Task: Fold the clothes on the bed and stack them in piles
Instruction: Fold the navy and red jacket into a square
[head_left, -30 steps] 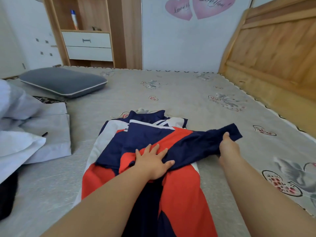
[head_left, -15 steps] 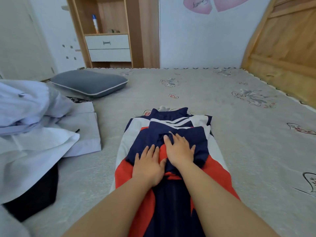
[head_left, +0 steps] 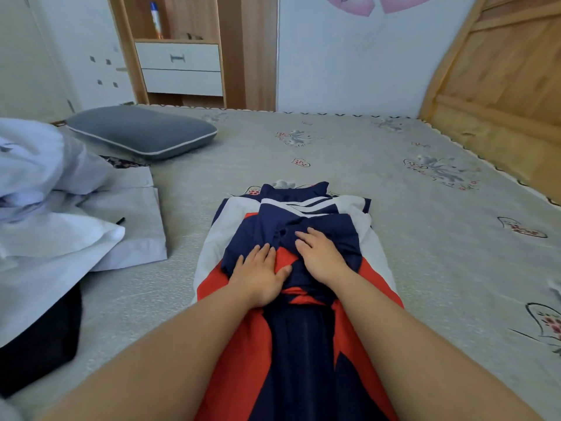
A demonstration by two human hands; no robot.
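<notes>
A navy, red and white jacket (head_left: 315, 344) lies lengthwise on the bed (head_left: 425, 268), both sleeves folded in over its chest. My left hand (head_left: 261, 275) presses flat on the folded left sleeve, fingers straight. My right hand (head_left: 320, 255) rests flat beside it on the navy right sleeve. A heap of white and pale blue clothes (head_left: 45, 208) sits at the left, with a folded grey-white garment (head_left: 133, 226) under its edge and a black garment (head_left: 39, 344) nearer me.
A grey pillow (head_left: 142, 132) lies at the far left of the bed. The wooden headboard (head_left: 501, 80) runs along the right side. A wooden shelf unit with white drawers (head_left: 182, 65) stands beyond the bed's far edge.
My right hand carried the right sleeve from out at the side across onto the jacket's chest and now lies flat on it. The left hand stayed pressing the left sleeve.
</notes>
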